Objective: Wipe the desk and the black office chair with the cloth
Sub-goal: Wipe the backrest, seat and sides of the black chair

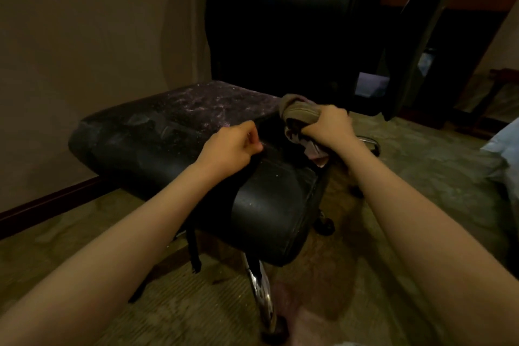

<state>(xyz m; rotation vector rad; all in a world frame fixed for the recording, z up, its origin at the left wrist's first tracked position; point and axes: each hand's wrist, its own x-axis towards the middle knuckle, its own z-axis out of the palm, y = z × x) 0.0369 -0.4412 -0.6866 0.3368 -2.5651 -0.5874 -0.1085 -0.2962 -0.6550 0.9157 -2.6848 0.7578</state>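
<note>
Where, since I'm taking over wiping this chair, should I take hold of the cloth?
Take the cloth by its bunched upper wad, which bulges out past the right hand. Come from above, on the backrest side; the thin corner dangling below would probably slip.

Both forearms bare, stretched forward; left hand loosely fisted; right hand clenched round cloth.

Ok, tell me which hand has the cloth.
The right hand: it grips the bunched cloth, while the left hand lies curled on the chair seat without any.
</note>
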